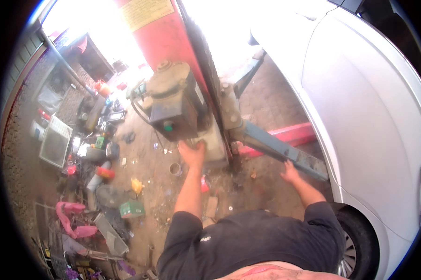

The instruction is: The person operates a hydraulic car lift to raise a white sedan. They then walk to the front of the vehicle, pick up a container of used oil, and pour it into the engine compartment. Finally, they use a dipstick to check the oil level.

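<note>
My left hand point(191, 151) reaches in at the lower edge of the dark motor housing with a green button point(172, 116), against a pale tank point(212, 144) on the red lift post point(153, 38). Its fingers look curled; what they hold is unclear. To the right, my right hand point(289, 171) has its fingers apart beside the grey-blue lift arm point(279, 148); contact with the arm is unclear. That arm extends from the post toward the silver car point(364, 102).
Clutter lines the left wall, including a pale crate point(56, 140), pink plastic point(70, 219) and a green box point(131, 209). A red beam point(296, 134) lies behind the lift arm. The car's wheel point(359, 245) is at my lower right.
</note>
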The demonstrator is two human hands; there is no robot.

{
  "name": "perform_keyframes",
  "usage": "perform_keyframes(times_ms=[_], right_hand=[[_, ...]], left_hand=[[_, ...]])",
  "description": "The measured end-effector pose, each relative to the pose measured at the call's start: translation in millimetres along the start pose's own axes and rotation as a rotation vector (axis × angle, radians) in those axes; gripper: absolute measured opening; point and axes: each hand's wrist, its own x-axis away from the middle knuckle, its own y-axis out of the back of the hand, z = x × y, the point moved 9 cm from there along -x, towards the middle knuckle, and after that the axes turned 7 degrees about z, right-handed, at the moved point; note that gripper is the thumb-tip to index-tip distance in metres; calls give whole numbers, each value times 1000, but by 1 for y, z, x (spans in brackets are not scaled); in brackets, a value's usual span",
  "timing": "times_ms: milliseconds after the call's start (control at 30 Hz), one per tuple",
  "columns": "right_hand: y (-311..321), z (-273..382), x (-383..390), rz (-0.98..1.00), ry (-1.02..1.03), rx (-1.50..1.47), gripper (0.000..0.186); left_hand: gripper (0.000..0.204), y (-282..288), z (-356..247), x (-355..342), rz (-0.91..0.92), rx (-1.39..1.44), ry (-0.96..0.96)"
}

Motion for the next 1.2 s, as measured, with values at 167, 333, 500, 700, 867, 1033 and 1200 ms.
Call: perform_keyframes(times_ms=[167,333,500,700,867,1033,1200], right_hand=[[-78,-7,84,106,-87,-211,72],[-170,-58,163,472,-378,-222,63],[-231,-116,175,589,-286,-203,51],[-191,-100,170,423,-480,-658,35],[-135,-66,160,296,-443,-803,27],[-107,-38,184,300,-454,-836,32],[-118,-69,215,370,-485,-825,27]], left_hand=[[72,12,-18,-8,-5,9,7],[72,25,-22,-16,17,-8,25],[72,30,-37,-25,-3,-7,5],[76,38,-42,-25,65,14,85],[76,48,-66,-29,52,22,78],[74,61,-77,-32,9,-14,22],[79,62,-87,-26,69,6,65]])
